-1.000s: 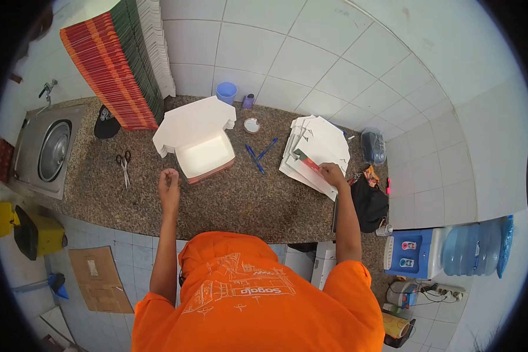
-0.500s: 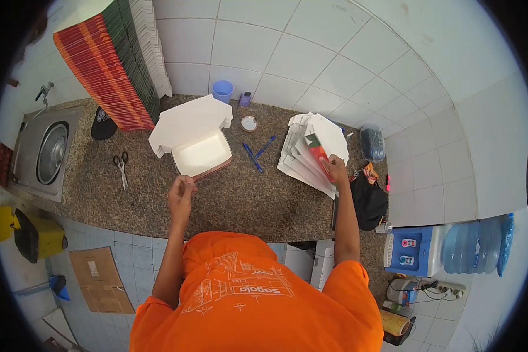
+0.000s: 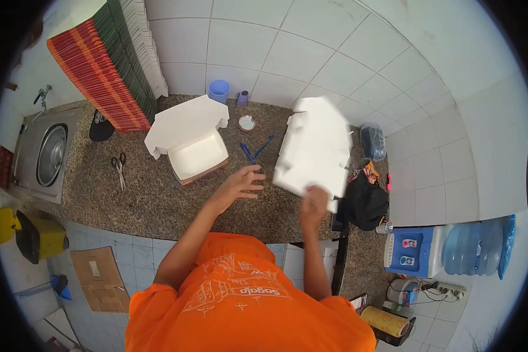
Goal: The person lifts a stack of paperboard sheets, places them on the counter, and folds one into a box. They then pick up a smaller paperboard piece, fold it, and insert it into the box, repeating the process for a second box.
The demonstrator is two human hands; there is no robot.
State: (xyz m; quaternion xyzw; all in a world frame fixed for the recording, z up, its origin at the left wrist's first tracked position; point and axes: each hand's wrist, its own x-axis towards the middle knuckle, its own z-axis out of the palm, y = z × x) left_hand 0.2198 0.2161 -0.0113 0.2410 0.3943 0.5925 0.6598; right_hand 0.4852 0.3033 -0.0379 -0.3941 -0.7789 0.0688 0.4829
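My right hand (image 3: 315, 202) grips the near edge of a white cardboard sheet (image 3: 315, 146), blurred by motion, held over the stack of flat sheets at the right of the counter. Nothing is in my left hand (image 3: 240, 185), which is over the middle of the counter with its fingers spread. Up and to the left of it stands an opened white box (image 3: 199, 157), its lid raised toward the wall. Two blue pens (image 3: 255, 150) lie crossed just beyond my left hand.
Scissors (image 3: 120, 171), a tall stack of red and green folded boxes (image 3: 102, 73), a blue cup (image 3: 219, 91), a small round dish (image 3: 247, 122) and a black bag (image 3: 366, 202) are on the counter. A sink (image 3: 47, 155) is at far left, a water dispenser (image 3: 413, 251) at right.
My left hand has left the open box and moved right, its fingers now spread. My right hand has moved nearer and left, with a white sheet in its grip.
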